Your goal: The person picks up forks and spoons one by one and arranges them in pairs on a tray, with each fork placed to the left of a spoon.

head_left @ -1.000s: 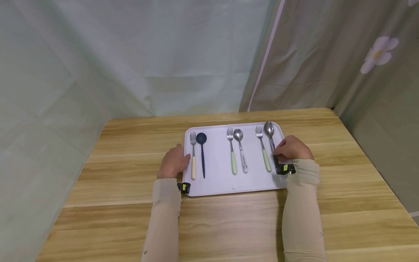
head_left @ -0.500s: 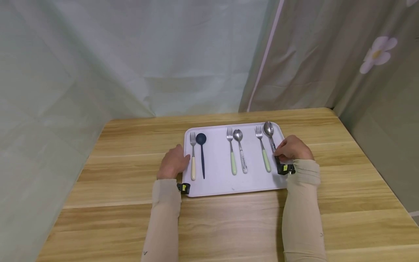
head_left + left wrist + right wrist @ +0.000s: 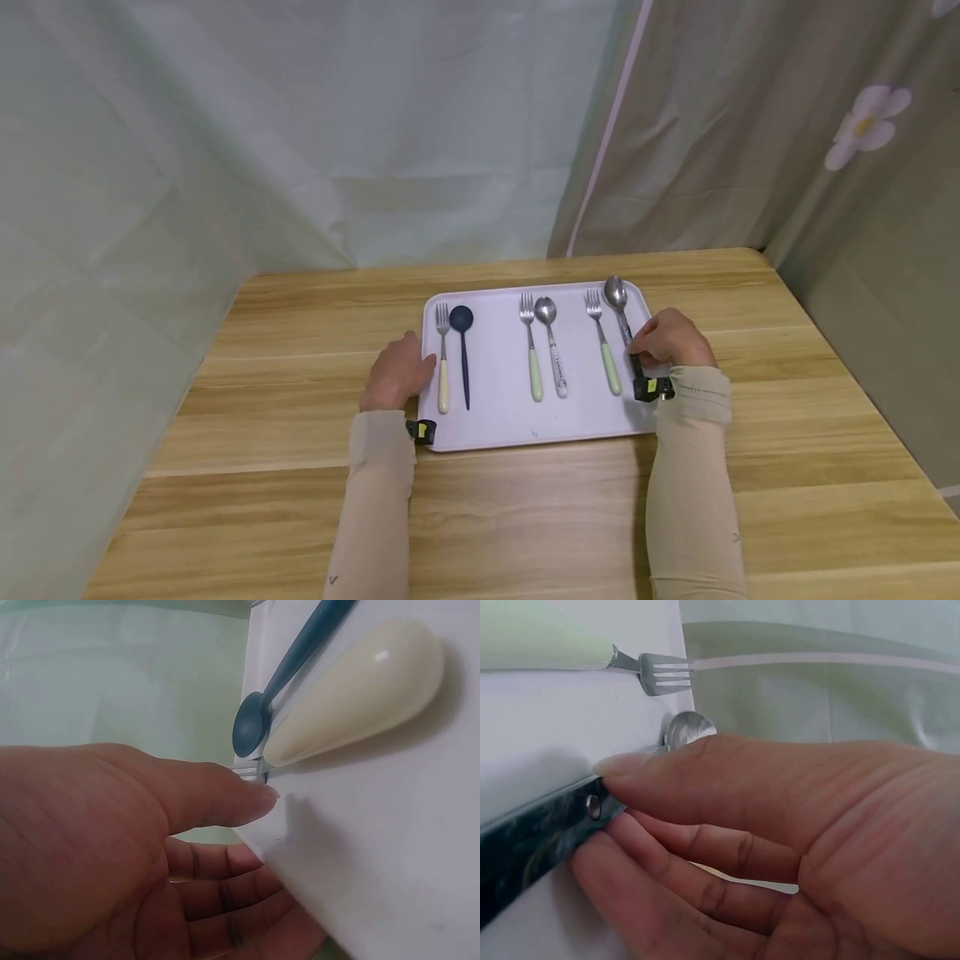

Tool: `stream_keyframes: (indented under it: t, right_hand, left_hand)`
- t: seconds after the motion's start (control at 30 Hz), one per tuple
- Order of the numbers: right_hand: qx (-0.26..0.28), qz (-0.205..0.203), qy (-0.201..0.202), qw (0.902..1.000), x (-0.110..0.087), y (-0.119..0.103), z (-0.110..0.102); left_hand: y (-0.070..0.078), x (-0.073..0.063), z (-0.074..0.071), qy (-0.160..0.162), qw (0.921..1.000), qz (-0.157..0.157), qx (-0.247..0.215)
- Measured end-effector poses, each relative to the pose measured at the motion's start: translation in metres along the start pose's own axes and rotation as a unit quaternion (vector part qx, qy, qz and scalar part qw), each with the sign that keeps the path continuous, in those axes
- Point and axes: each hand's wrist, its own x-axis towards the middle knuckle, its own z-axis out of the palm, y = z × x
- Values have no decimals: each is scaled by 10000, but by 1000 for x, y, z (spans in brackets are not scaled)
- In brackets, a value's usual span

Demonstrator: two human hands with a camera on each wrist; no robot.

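Observation:
A white tray [image 3: 495, 429] lies on the table. At its left edge is my left hand [image 3: 396, 371]; in the left wrist view the thumb lies over the rim and the fingers curl beneath it. My right hand [image 3: 675, 340] pinches the dark handle of a metal spoon [image 3: 616, 292] near the tray's right side. In the right wrist view, thumb and fingertips grip that handle [image 3: 540, 836] by its rivet. Left of this spoon lies a fork with a green handle [image 3: 611, 371]. Nearest my left hand is a fork with a cream handle [image 3: 443, 387], beside a dark blue spoon [image 3: 461, 317].
In the middle of the tray, a second green-handled fork [image 3: 536, 375] lies beside a spoon with a patterned white handle [image 3: 557, 358]. The wooden table [image 3: 225, 533] extends around the tray. Curtains [image 3: 450, 125] hang behind and on both sides.
The spoon in my right hand has shifted very slightly toward the tray's far edge. My left hand and the other cutlery stay where they were.

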Motion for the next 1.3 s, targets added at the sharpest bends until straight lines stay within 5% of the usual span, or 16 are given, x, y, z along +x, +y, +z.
stream_keyframes:
  t: [1.3]
  right_hand:
    - [-82, -12, 144, 9999, 2, -4, 3]
  left_hand:
    - [0, 0, -1, -30, 10000, 35, -16]
